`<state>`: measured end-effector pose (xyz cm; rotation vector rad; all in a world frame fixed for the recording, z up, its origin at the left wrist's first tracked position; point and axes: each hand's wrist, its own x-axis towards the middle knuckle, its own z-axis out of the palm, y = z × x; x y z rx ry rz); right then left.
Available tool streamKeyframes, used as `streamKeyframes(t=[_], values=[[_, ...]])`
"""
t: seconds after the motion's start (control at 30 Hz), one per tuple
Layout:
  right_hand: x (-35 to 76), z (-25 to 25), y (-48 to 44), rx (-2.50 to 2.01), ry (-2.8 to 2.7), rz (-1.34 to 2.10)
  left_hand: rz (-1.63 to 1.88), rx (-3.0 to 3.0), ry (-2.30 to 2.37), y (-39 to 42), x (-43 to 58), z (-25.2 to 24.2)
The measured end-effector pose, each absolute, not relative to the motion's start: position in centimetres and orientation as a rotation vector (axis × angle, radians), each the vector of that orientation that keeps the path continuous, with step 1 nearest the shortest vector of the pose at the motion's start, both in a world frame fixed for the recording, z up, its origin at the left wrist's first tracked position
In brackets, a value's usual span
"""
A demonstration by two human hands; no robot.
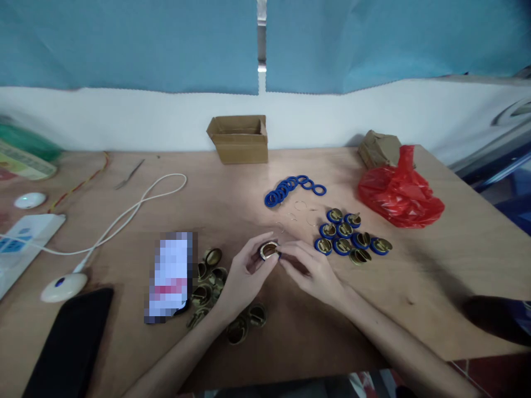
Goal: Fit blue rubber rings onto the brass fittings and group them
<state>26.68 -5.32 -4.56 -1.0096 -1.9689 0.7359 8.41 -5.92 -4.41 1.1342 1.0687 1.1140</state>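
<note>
A round brass-coloured metal part with a raised rim is held over the middle of the table. My left hand grips it from the left between thumb and fingers. From the other side, my right hand has its thumb and fingertips closed at the part's right edge, where a little dark blue shows. Several similar brass parts lie beside and partly behind my left forearm. To the right of my right hand sit several brass parts with blue rings. Loose blue rings lie farther back.
An open cardboard box stands by the wall. A tied red plastic bag is at the back right, before a brown package. Leftward are a lit phone, a dark phone, a white cable and thin wire rings mid-table.
</note>
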Motion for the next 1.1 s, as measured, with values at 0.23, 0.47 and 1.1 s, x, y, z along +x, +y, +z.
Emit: streamKeyframes(t=[0.23, 0.47, 1.1], values=[[26.7, -5.5, -4.7, -1.383, -1.83, 0.656, 1.367, 1.031, 1.212, -6.0, 8.3, -4.5], [26.4, -5.9, -1.9, -1.522, -2.201, 0.468, 1.462, 0.93, 1.224, -5.6, 8.0, -4.7], [27.1, -3.3, 6.3, -1.274, -2.668, 0.864, 1.485, 0.831, 1.148, -5.4, 8.3, -4.8]])
